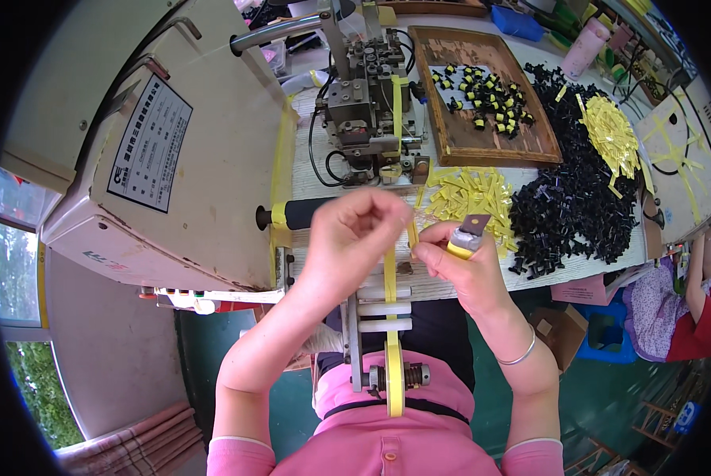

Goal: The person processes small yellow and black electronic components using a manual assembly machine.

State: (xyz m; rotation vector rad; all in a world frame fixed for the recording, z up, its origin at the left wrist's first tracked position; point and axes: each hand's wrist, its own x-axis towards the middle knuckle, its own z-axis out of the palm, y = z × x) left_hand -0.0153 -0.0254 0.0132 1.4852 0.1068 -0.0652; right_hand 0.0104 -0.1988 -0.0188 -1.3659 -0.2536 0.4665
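Observation:
My left hand (354, 238) is closed in a pinch above the front edge of the bench, its fingertips at the upper end of a narrow yellow strip (413, 235). The thumb and forefinger of my right hand (473, 274) meet the strip's lower end. That hand also grips a short blade tool (474, 225), its flat metal blade pointing away and its handle wrapped in yellow and silver. Whether a small part is hidden in my left fingers cannot be seen. A yellow tape (392, 349) runs from a reel at my waist, over pale rollers (385, 309), toward my hands.
Ahead stands a metal machine (359, 111), beside a large beige housing (205, 159) with a black shaft (301, 213). Loose yellow strips (473, 194) and black parts (578, 210) lie in heaps. A wooden tray (498, 154) holds small black-and-yellow pieces. Another person's arm (693, 285) shows at far right.

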